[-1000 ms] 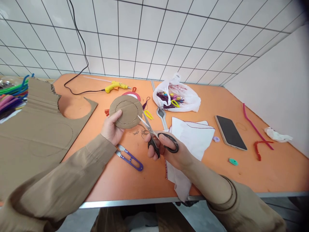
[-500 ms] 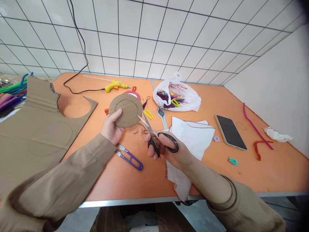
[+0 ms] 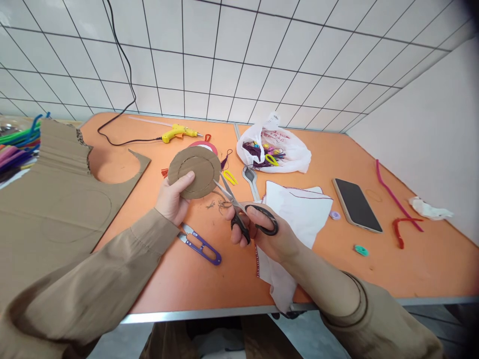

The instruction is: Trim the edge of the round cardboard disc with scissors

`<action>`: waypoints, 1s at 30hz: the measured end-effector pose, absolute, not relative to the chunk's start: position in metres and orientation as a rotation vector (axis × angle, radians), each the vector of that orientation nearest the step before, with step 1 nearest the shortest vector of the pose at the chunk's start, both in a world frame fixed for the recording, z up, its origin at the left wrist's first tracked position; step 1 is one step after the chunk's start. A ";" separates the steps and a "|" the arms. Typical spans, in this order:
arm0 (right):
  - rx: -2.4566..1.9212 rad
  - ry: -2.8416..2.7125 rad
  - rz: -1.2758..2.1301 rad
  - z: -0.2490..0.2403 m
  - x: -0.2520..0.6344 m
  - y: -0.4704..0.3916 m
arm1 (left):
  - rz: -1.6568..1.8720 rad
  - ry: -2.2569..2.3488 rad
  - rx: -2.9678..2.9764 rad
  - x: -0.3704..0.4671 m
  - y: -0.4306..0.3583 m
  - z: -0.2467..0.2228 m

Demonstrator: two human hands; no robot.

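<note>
Head camera: over the near half of the orange worktop (image 3: 404, 274), the right hand (image 3: 269, 232) grips the black-handled steel scissors (image 3: 232, 200), their blades narrowly parted at the rim of a round brown cardboard disc (image 3: 202, 174). The left hand (image 3: 172, 202) pinches that disc at its lower left, thumb on top, raised off the worktop. Judging by how things lie, the disc's outline is cut free, while its middle, inside a dark ring line (image 3: 200, 156), is in place; whether that line is drawn or pierced I cannot tell. Along the worktop's left edge, a large brown cardboard sheet (image 3: 22, 244) has a deep curved bite out of its far right side, and a thinly drawn circle (image 3: 77, 217) on it is uncut.

Around these, nearest first: a white cloth with dark red stitched borders (image 3: 295, 209) lies under the right hand and droops over the near edge; purple-framed thread snips (image 3: 203, 246) lie just nearer than the left hand. Towards the right edge rests a dark-screened phone (image 3: 357, 204). A flat red-and-white round piece (image 3: 211, 146) is partly hidden by the disc. Near the far edge are a white plastic bag of coloured threads (image 3: 295, 154) and a yellow glue gun (image 3: 179, 133).
</note>
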State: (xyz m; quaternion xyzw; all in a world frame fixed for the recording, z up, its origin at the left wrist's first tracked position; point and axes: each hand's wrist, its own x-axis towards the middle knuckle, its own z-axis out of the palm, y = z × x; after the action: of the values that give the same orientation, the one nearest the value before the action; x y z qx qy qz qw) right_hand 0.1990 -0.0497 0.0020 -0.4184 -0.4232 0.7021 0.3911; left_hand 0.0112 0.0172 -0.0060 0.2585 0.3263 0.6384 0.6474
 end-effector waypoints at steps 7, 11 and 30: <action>-1.075 -1.084 1.765 0.002 0.200 -0.048 | 1.489 0.782 0.705 0.014 0.014 -0.006; -1.072 -1.090 1.771 0.001 0.200 -0.048 | 1.503 0.793 0.756 0.015 0.015 -0.009; -1.097 -1.071 1.791 0.003 0.200 -0.050 | 1.488 0.802 0.767 0.016 0.015 -0.014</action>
State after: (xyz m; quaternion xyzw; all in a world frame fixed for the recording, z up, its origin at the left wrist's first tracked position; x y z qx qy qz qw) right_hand 0.2000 -0.0500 0.0032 -0.4301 -0.4198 0.7021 0.3819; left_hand 0.0161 0.0151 -0.0145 0.3307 0.3459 0.6417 0.5993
